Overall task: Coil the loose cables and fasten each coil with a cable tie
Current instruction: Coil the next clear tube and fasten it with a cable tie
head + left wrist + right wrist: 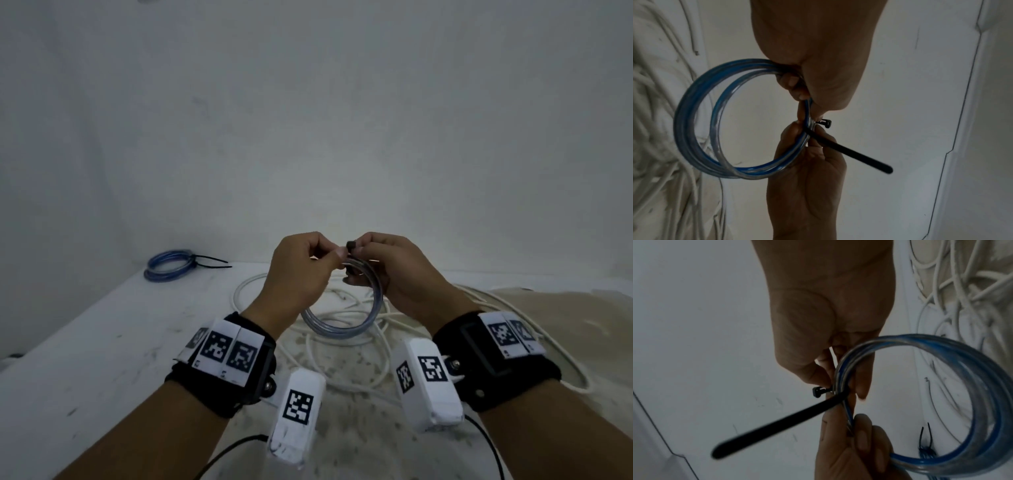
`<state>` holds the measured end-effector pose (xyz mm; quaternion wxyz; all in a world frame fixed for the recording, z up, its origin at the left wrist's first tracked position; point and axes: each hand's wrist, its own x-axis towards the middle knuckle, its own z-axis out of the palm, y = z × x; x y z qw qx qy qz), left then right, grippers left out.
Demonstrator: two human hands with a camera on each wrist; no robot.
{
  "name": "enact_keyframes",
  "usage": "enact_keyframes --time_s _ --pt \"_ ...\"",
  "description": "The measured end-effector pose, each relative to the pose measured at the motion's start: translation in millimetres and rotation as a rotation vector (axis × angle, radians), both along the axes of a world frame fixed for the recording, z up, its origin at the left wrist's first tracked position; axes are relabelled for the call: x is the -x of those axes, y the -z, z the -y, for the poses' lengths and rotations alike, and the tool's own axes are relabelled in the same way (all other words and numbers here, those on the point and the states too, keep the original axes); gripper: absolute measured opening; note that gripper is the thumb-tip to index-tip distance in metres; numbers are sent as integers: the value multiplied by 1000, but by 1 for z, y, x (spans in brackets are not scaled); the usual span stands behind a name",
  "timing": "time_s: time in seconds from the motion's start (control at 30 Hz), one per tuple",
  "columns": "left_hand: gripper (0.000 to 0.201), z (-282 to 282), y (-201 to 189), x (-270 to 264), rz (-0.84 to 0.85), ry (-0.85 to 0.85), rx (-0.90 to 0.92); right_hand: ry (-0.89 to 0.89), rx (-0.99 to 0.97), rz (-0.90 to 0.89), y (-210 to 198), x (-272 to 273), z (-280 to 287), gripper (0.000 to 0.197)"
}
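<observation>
Both hands hold a coil of clear-and-blue cable (pixel 337 329) in the air above the table (pixel 102 342). My left hand (pixel 330 255) grips the top of the coil (pixel 694 116) with curled fingers (pixel 792 84). A black cable tie (pixel 849 152) is looped round the coil beside them; its head (pixel 817 391) sticks out and its long tail (pixel 766 430) points away, free. My right hand (pixel 359 260) pinches the coil at the tie between thumb (pixel 816 374) and fingers. The lower half of the coil hangs loose.
A tangle of loose white cable (pixel 346 373) lies on the table under the hands. A second blue coil (pixel 169 265), fastened with a black tie, lies at the far left near the wall. A bare wall stands close behind the table.
</observation>
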<state>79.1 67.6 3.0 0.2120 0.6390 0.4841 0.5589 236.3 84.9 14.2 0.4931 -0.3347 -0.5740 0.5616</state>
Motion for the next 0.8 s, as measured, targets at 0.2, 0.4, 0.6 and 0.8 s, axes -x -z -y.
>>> enact_keyframes --time_s 0.2,0.4,0.6,0.8 --pt "12 -24 -1 7 -20 -56 -72 26 -51 -51 8 14 -25 7" --pt "14 -40 3 10 12 -43 -11 40 -30 -194 20 15 -44 15" --pt "12 -43 6 10 173 -24 53 45 -71 -176 24 20 -47 9" --pt "15 -43 2 11 115 56 147 48 -36 -221 27 20 -47 14"
